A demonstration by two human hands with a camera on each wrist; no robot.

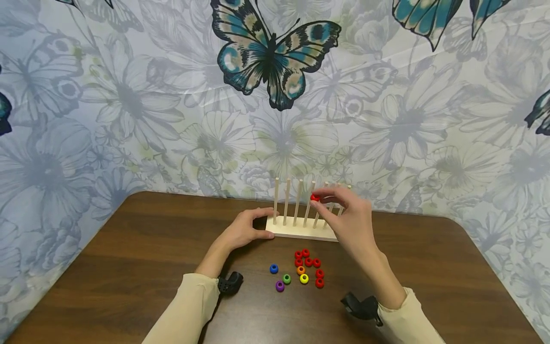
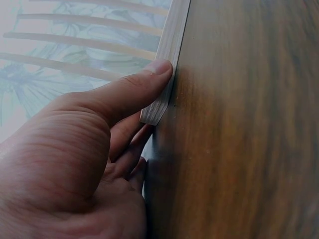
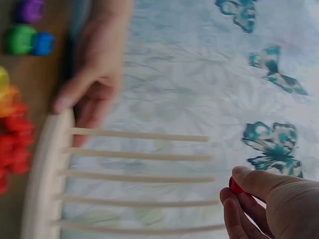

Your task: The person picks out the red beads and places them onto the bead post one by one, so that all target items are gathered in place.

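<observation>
A pale wooden peg stand [image 1: 301, 230] with several upright pegs is near the table's back edge. My left hand [image 1: 245, 230] grips its left end. In the left wrist view, that thumb [image 2: 134, 87] presses the front edge while the fingers reach behind the base. My right hand [image 1: 350, 222] pinches a red bead [image 1: 315, 197] between thumb and fingertips, close to the top of a middle peg. In the right wrist view, the red bead [image 3: 235, 185] is mostly covered by the fingers, just off the peg tips. The right hand hides part of the stand's right end.
In front of the stand lie several loose red beads [image 1: 308, 262], with an orange bead [image 1: 301, 271], a yellow bead [image 1: 304, 279], a green bead [image 1: 287, 279], a blue bead [image 1: 273, 269] and a purple bead [image 1: 280, 286]. A butterfly-patterned cloth [image 1: 193, 119] hangs behind the brown table [image 1: 142, 248].
</observation>
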